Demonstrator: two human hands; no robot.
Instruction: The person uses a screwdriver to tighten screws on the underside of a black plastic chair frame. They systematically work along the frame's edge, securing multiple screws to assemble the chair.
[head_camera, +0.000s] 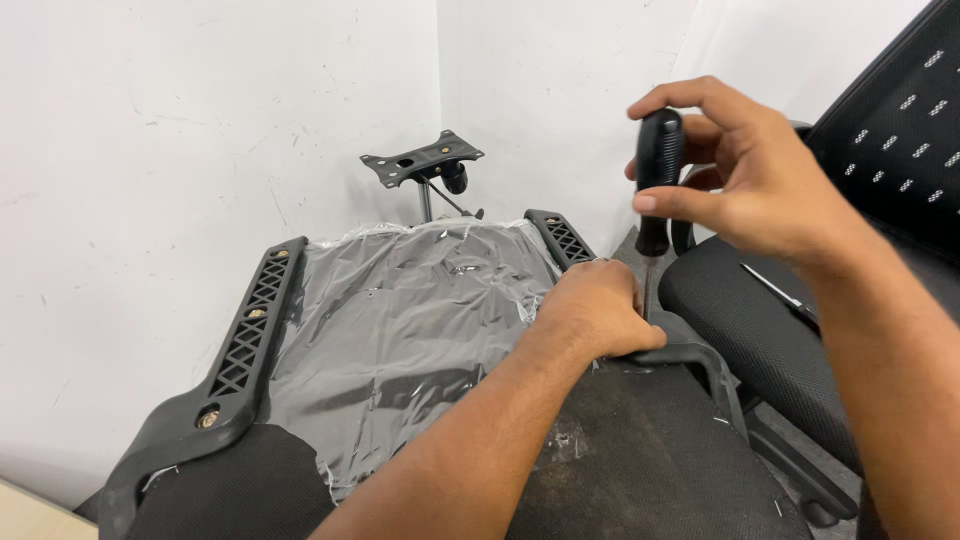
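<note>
Two bare hands work a screwdriver at the right armrest bracket of an upturned office chair seat.

The right hand (745, 180) closes its fingers around the black plastic handle of an upright screwdriver (657, 175), whose thin shaft runs down just beside the left hand (597, 305). The left hand lies curled, knuckles up, pressing on the black plastic armrest bracket (690, 355); whether it grips anything I cannot tell. Left of it spreads the clear plastic wrap over the seat underside (400, 320), then the second black latticed bracket (245, 340). Beyond stands a black metal mounting plate (422, 158); right of the hands sits a black mesh chair (770, 330).
</note>
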